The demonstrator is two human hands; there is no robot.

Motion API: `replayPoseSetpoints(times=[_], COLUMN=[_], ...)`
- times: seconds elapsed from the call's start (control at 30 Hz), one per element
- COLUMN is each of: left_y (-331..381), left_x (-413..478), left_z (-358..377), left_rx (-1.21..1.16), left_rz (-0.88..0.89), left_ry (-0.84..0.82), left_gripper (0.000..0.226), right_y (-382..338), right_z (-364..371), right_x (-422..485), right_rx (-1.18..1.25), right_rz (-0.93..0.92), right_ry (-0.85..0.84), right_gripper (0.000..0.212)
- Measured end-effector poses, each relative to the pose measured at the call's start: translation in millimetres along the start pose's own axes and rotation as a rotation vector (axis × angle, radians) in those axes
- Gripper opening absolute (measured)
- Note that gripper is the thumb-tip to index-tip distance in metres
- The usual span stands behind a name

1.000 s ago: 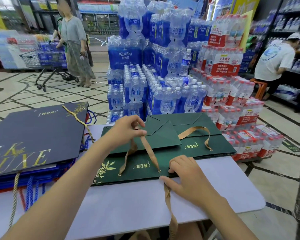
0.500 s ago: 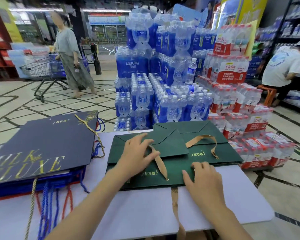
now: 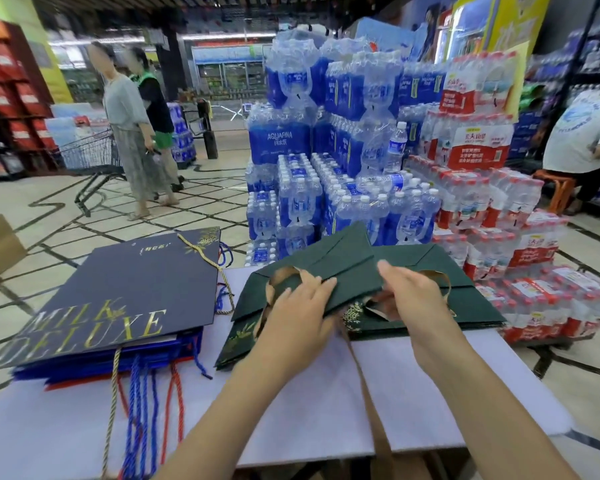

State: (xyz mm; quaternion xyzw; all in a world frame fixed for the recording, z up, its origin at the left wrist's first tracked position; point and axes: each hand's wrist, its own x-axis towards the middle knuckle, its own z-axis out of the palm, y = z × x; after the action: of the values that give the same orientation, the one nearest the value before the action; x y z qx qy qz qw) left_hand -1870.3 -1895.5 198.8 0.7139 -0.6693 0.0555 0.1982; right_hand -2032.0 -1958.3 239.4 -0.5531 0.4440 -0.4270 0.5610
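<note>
A flat dark green paper gift bag (image 3: pixel 340 268) with tan ribbon handles is raised off a stack of like green bags (image 3: pixel 465 313) on the white table (image 3: pixel 291 410). My left hand (image 3: pixel 298 306) grips the bag's near left edge by a ribbon loop. My right hand (image 3: pixel 413 296) holds its right side, fingers curled under the edge. One tan ribbon (image 3: pixel 368 393) hangs down over the table's front.
A pile of navy "Milk Deluxe" bags (image 3: pixel 118 292) with blue and red cord handles lies at the table's left. Stacked packs of bottled water (image 3: pixel 361 168) stand just beyond the table. Two people with a shopping cart (image 3: pixel 90 161) stand on the tiled floor at left; another person (image 3: pixel 586 143) crouches at the right shelves.
The top green bag, flat on the stack before, has been lifted and tilted up by both hands. The camera view has shifted leftward and closer.
</note>
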Motion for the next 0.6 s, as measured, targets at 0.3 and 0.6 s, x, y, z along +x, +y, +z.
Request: replayPoseSetpoints(times=[0.3, 0.6], left_y=[2.1, 3.4], left_x=[27.4, 34.0], left_z=[-86.6, -94.8], left_rx=[-0.297, -1.05], left_rz=[-0.076, -0.551], left_ry=[0.405, 0.967], left_gripper=[0.026, 0.041], right_y=[22.5, 23.0], right_z=[38.6, 42.1], right_x=[-44.7, -22.3], right_rx=[-0.25, -0.073], right_rz=[-0.026, 0.348], right_ry=[-0.453, -0.347], right_gripper=[0.009, 0.044])
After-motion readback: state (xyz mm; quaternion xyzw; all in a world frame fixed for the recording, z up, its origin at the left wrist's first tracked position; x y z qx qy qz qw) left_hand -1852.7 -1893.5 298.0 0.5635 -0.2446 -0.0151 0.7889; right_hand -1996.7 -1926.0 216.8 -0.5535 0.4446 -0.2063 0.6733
